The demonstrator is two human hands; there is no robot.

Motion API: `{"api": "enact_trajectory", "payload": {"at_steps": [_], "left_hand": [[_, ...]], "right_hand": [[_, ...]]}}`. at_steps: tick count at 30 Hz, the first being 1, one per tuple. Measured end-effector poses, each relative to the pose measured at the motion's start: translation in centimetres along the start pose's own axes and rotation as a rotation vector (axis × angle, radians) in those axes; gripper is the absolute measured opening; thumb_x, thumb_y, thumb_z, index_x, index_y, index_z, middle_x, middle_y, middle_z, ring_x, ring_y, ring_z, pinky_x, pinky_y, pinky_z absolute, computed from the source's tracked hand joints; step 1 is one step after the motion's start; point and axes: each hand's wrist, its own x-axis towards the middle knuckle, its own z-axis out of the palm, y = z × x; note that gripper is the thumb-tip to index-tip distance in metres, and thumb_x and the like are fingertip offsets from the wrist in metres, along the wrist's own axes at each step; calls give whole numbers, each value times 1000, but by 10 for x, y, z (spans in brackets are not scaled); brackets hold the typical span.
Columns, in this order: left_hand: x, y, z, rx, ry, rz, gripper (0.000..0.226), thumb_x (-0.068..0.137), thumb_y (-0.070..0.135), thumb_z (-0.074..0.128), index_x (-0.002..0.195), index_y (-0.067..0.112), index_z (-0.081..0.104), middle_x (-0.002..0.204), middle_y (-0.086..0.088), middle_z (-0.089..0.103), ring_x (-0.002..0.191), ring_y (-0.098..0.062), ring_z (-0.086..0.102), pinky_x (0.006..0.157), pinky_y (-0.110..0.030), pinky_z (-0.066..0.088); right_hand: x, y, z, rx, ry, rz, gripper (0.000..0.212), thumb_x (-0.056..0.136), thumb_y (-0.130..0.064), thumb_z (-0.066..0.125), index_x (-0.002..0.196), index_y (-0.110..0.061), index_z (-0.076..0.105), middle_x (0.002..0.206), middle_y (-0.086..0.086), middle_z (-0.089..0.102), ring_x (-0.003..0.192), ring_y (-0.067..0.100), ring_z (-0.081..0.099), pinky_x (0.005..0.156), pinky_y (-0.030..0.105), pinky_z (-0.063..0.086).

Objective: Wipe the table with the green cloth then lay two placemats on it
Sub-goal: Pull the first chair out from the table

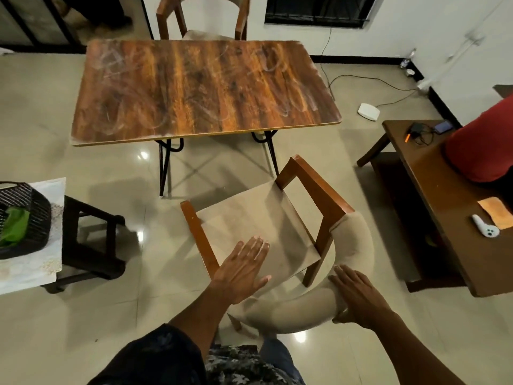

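Smears of chalky white cross the wooden desk (205, 87) at twelve o'clock, while the green cloth (14, 226) lies in a black basket (30, 207) at nine o'clock, on a pale marbled mat (30, 268). Left hand (241, 269) hovers flat, fingers straight, over a chair (258, 218) seat; right hand (358, 297) rests flat on its padded backrest.

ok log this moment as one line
stage: wiping not begun | table: smudged | green cloth: in black basket | left hand: flat, over chair | right hand: on chair backrest
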Motion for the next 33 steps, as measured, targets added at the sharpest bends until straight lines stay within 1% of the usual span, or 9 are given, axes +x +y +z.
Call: {"api": "enact_trajectory", "payload": {"at_steps": [4, 7, 10, 13, 16, 19, 22, 30, 33], "left_hand": [[7, 52, 10, -213, -149, 121, 96, 104, 70, 42, 169, 22, -11, 179, -7, -6, 164, -29, 9, 132, -48, 12], [29, 98, 17, -310, -213, 156, 110, 95, 72, 60, 169, 26, -6, 178, -9, 7, 153, -37, 37, 122, -57, 38], [42, 135, 31, -262, -244, 162, 120, 91, 72, 65, 168, 24, -13, 178, -13, 5, 154, -38, 34, 123, -58, 33], [45, 151, 38, -195, -256, 84, 125, 90, 61, 74, 168, 23, -16, 175, -19, 15, 148, -44, 41, 120, -62, 34], [44, 151, 40, -96, -202, -22, 114, 91, 53, 76, 167, 17, -1, 163, -21, 36, 137, -46, 50, 113, -63, 37], [43, 152, 44, -59, -183, -63, 93, 91, 45, 74, 160, 17, 19, 154, -20, 47, 136, -45, 50, 114, -67, 31], [40, 152, 43, -49, -179, -89, 81, 91, 41, 73, 156, 19, 30, 153, -18, 47, 142, -43, 44, 117, -71, 22], [22, 137, 34, 8, -142, -323, 81, 96, 31, 69, 163, 29, 24, 170, -12, 27, 160, -41, 16, 125, -73, 7], [23, 126, 29, -1, -161, -462, 79, 93, 34, 72, 161, 31, 31, 168, -11, 31, 160, -43, 19, 125, -74, 9]], "right_hand": [[8, 27, -16, 6, -45, -81, 111, 73, -79, 76, 164, -30, 36, 174, 2, 25, 163, 28, 19, 130, 47, 11], [15, 45, -24, -18, -12, -164, 111, 65, -79, 80, 159, -32, 44, 169, 2, 38, 158, 30, 32, 127, 47, 19], [27, 64, -9, -26, 29, -262, 102, 56, -81, 84, 142, -32, 60, 151, 2, 58, 142, 31, 55, 118, 50, 38], [35, 66, -7, -53, 48, -353, 88, 63, -79, 81, 138, -36, 63, 153, 3, 57, 144, 30, 52, 120, 53, 39], [42, 63, -16, -98, 38, -425, 77, 51, -74, 92, 117, -37, 75, 137, 2, 71, 130, 29, 66, 109, 53, 49], [50, 66, -15, -140, 37, -485, 74, 41, -74, 94, 105, -40, 78, 127, -2, 75, 122, 24, 71, 107, 45, 50], [56, 66, -15, -118, 65, -550, 72, 42, -76, 92, 103, -39, 79, 126, -2, 76, 121, 22, 71, 105, 44, 53], [71, 39, -20, -50, 65, -544, 80, 46, -87, 78, 109, -38, 78, 134, -1, 72, 124, 23, 69, 106, 44, 53], [82, 27, -29, -20, 95, -524, 85, 50, -85, 78, 118, -34, 76, 141, 3, 68, 132, 27, 64, 113, 47, 46]]}}
